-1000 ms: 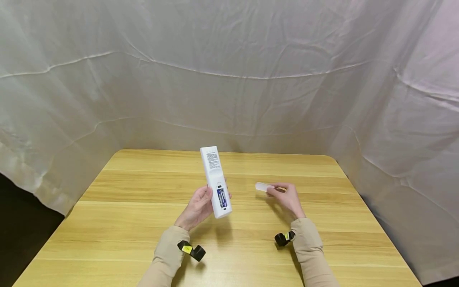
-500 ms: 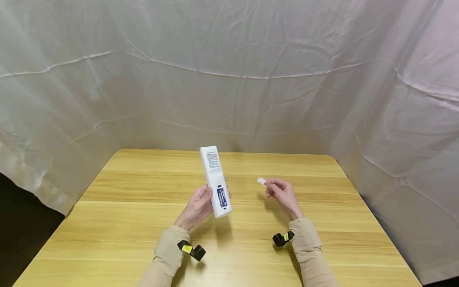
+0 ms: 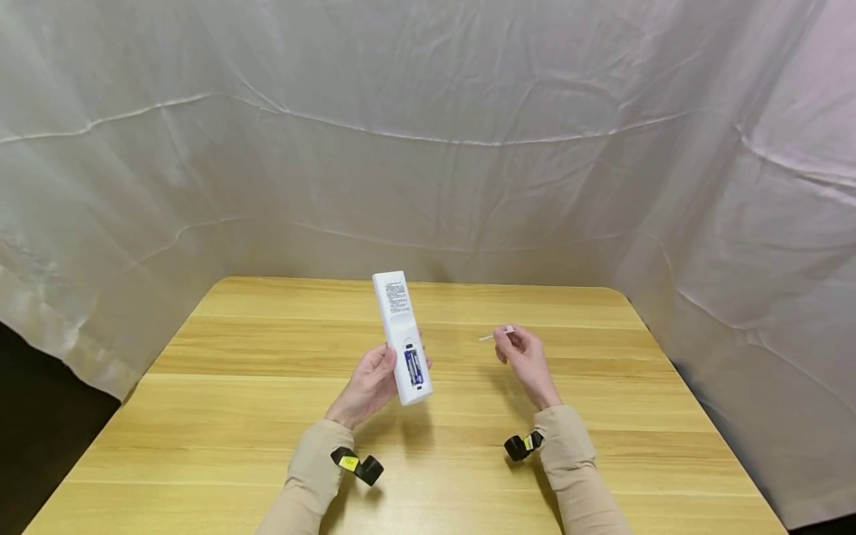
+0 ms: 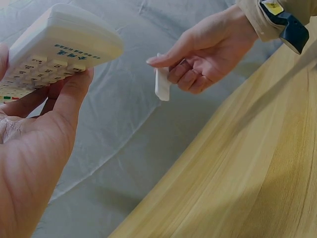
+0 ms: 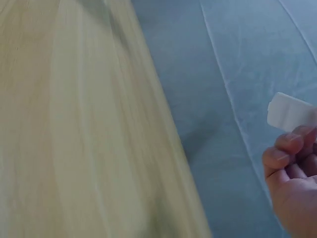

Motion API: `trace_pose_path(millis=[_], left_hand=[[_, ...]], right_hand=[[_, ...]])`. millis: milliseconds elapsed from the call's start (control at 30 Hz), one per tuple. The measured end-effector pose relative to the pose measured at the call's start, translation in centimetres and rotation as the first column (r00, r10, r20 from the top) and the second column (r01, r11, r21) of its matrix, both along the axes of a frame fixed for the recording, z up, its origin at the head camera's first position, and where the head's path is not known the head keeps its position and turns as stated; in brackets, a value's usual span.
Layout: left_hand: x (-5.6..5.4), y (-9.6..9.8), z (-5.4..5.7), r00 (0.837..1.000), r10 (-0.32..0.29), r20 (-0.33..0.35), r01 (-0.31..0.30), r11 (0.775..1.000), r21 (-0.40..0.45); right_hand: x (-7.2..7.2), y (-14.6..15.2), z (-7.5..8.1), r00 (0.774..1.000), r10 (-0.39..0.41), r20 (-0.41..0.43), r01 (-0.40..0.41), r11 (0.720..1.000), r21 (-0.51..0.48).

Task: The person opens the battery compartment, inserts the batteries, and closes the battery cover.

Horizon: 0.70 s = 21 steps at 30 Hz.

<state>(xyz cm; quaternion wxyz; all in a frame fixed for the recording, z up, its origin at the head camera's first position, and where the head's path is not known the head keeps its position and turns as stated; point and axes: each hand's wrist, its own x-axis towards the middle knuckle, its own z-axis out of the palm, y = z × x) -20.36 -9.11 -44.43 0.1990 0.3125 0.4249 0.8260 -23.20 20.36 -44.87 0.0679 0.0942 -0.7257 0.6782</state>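
Observation:
In the head view my left hand grips a white remote control above the table, its back turned up toward me. Two blue batteries lie in its uncovered compartment near the lower end. The left wrist view shows the button side of the remote, with fingers curled against the keys. To the right, my right hand pinches a small white battery cover between thumb and fingers. It appears nearly edge-on in the head view, apart from the remote.
A wood-grain table lies under both hands. Pale grey cloth hangs behind it and along the sides. Each wrist bears a black camera, such as the left wrist's camera.
My right hand has turned the battery cover from nearly flat to edge-on, shifting slightly left and away from me. The left hand and the remote control have stayed in place.

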Motion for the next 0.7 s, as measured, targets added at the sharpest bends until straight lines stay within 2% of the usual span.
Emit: trace_pose_path(millis=[100, 200, 400, 533, 700], left_hand=[[0.1, 0.0, -0.1, 1.000, -0.002, 0.004, 0.002, 1.000, 0.012], [0.1, 0.1, -0.1, 1.000, -0.006, 0.007, 0.006, 1.000, 0.022], [0.1, 0.1, -0.2, 1.000, 0.005, -0.008, -0.005, 1.000, 0.009], [0.0, 0.1, -0.2, 1.000, 0.017, -0.007, -0.017, 1.000, -0.014], [0.1, 0.1, -0.1, 1.000, 0.016, 0.001, -0.016, 1.000, -0.016]], right_hand=[[0.2, -0.4, 0.4, 0.999, 0.028, -0.024, -0.027, 0.998, 0.060], [0.4, -0.7, 0.7, 0.999, 0.048, -0.008, -0.047, 0.997, 0.065], [0.7, -1.3, 1.4, 0.994, 0.106, -0.012, -0.106, 0.994, 0.022], [1.0, -1.6, 1.7, 0.988, 0.143, -0.063, -0.144, 0.990, -0.009], [1.4, -2.4, 2.3, 0.973, 0.189, -0.131, -0.205, 0.971, -0.120]])
